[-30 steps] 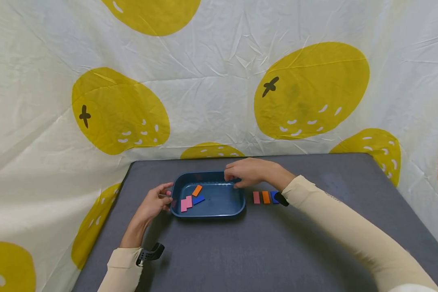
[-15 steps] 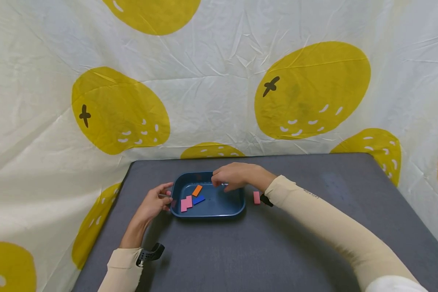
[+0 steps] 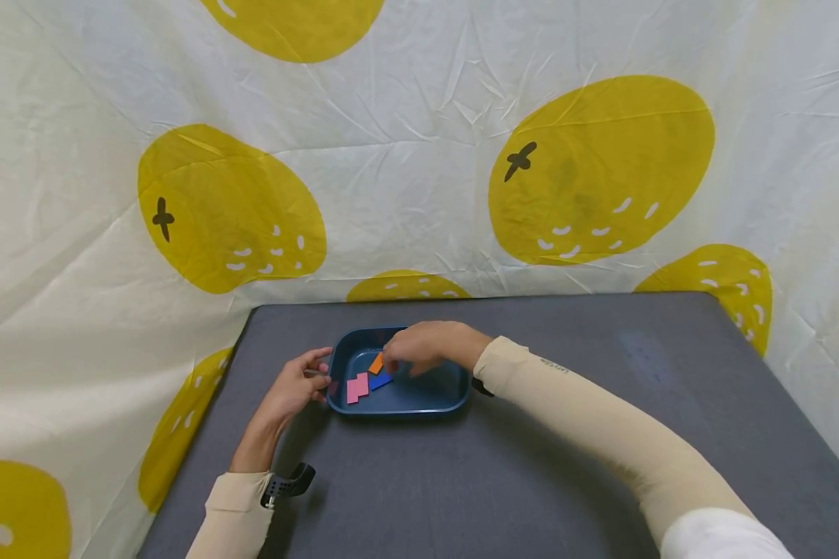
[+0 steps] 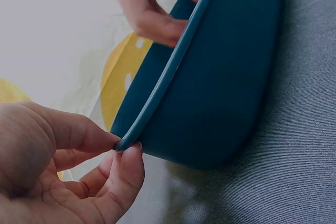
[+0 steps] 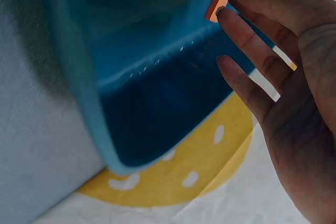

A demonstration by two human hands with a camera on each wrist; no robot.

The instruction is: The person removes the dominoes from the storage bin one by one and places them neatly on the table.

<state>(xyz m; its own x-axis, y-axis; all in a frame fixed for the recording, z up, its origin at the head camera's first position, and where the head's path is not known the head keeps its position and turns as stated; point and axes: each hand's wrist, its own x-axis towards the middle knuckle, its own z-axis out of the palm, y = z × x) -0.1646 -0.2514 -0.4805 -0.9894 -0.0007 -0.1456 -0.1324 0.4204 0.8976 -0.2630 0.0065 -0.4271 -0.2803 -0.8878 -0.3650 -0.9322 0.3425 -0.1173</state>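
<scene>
A dark blue tray [image 3: 419, 397] rests on the table, its long side running left to right. With thumb and fingers, my left hand [image 4: 73, 163] pinches the rim at the tray's left end. My right hand [image 3: 433, 345] reaches down inside, fingertips beside a small orange block [image 3: 375, 363]. In the right wrist view its fingers [image 5: 244, 32] are extended around that orange block; contact is hard to make out. Just left of the hand lie a blue block [image 3: 380, 381] and two pink blocks [image 3: 357, 386], the pink ones side by side.
The dark grey table [image 3: 405, 489] extends on all sides of the tray. Behind it hangs a white cloth [image 3: 405, 202] with large yellow fruit shapes. My right forearm sleeve [image 3: 587, 411] crosses over the table to the tray's right, covering part of it.
My right hand has moved left and slightly down, from the tray's right end to the orange block. Its forearm now covers the row of blocks right of the tray. The left hand stays put.
</scene>
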